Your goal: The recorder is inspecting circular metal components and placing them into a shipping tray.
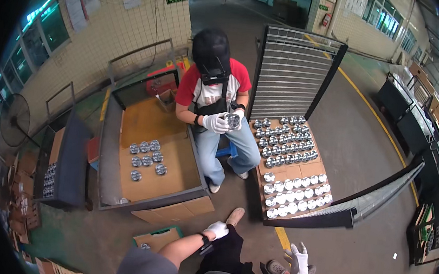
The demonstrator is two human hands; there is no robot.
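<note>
My left hand (217, 230), in a white glove with a dark band at the wrist, lies on my dark trouser knee and holds nothing visible. Raised at the lower right is my right hand (299, 261), also white-gloved, its fingers apart and nothing in them. Across from me sits a person (214, 92) in a red-and-white shirt and black cap. Their gloved hands hold a shiny metal piston-like part (232, 120). Rows of similar piston-like parts (288, 143) stand on a cardboard-covered rack at the right. Several more parts (147, 160) sit in the cart at the left.
The metal-walled cart (102, 179) has a cardboard flap (174, 211) at its near side. A barred panel (298, 73) rises behind the rack, and another panel (370, 202) leans outward. Near my left arm lies a green-edged box (174, 233). A fan (15, 119) stands far left.
</note>
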